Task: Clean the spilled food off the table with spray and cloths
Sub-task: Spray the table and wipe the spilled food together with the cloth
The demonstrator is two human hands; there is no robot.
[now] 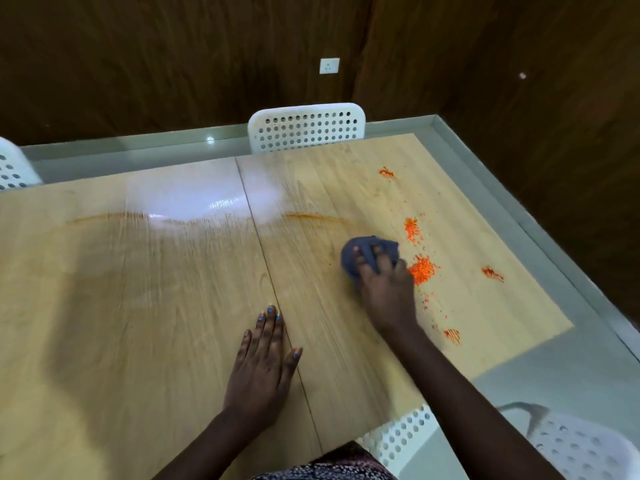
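Note:
A light wooden table (138,306) fills most of the view. Orange spilled food (422,268) lies in several small heaps and scattered crumbs along its right side, from the far edge to the near right corner. My right hand (384,289) presses a bunched blue-grey cloth (367,251) onto the table just left of the biggest heap. My left hand (263,365) lies flat on the table, fingers spread, holding nothing. A thin orange smear arc (311,216) and wet streaks cross the middle of the table. No spray bottle is in view.
A white perforated chair (306,128) stands at the table's far edge, another chair (12,164) at the far left, and two more chairs (581,448) near the front right. Dark wood panel walls with a socket (329,65) lie behind. Grey floor borders the table.

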